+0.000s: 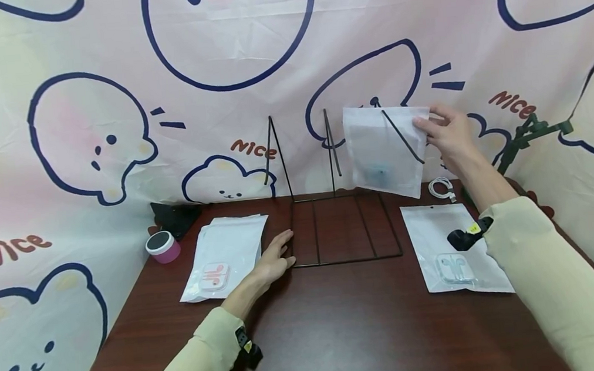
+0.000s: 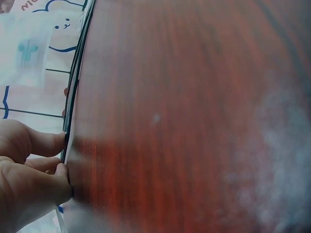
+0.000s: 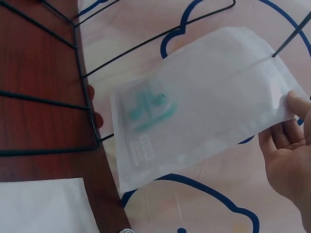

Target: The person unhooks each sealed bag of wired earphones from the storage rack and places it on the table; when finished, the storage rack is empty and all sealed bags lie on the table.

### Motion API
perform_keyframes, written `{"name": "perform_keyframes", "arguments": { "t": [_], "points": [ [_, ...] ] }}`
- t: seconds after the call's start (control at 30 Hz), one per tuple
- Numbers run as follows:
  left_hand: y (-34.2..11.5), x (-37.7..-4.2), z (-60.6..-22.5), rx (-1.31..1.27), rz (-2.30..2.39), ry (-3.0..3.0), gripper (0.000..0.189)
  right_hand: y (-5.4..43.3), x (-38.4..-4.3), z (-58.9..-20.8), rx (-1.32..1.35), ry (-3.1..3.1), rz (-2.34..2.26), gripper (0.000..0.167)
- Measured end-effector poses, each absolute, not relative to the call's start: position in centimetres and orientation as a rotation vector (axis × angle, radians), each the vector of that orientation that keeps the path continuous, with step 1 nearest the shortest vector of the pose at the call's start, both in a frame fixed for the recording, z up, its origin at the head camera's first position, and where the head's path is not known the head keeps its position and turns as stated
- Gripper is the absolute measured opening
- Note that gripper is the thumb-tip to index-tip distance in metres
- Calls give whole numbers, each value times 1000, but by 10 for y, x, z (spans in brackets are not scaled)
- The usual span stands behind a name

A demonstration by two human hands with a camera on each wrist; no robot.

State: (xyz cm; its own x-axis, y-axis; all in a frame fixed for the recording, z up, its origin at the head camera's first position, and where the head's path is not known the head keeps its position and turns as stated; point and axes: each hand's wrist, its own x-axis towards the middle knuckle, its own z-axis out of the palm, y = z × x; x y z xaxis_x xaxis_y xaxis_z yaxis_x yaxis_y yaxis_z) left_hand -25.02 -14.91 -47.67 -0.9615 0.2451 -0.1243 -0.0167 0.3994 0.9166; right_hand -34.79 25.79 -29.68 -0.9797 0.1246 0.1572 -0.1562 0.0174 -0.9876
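A black wire display rack [image 1: 346,261] stands on the table, its hooks pointing forward. My left hand [image 1: 269,264] pinches the left side of its base between thumb and fingers. A white frosted pouch [image 1: 373,143] hangs at the right-hand hook, which passes through its upper part. With thumb and fingers my right hand [image 1: 451,133] grips the pouch's right edge. Green earphones [image 3: 150,109] show through its lower part in the right wrist view. The other two hooks carry nothing.
White pouches [image 1: 232,232] with pink earphones [image 1: 213,276] lie left of the rack. Another pouch [image 1: 433,226] with white earphones [image 1: 455,267] lies at right. Behind it is a coiled white cable [image 1: 442,189]. A pink jar [image 1: 163,248] and a black item [image 1: 173,221] stand back left.
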Motion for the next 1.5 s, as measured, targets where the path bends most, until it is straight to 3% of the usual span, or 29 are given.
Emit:
{"name": "perform_keyframes", "arguments": {
  "t": [1.2, 1.5],
  "points": [
    [-149, -250, -475, 207, 1601, 2414, 69, 304, -218, -313, 584, -1869, 2160, 24],
    [-149, -250, -474, 196, 1601, 2409, 69, 318, -200, -314, 515, -1809, 2175, 28]
  ]
}}
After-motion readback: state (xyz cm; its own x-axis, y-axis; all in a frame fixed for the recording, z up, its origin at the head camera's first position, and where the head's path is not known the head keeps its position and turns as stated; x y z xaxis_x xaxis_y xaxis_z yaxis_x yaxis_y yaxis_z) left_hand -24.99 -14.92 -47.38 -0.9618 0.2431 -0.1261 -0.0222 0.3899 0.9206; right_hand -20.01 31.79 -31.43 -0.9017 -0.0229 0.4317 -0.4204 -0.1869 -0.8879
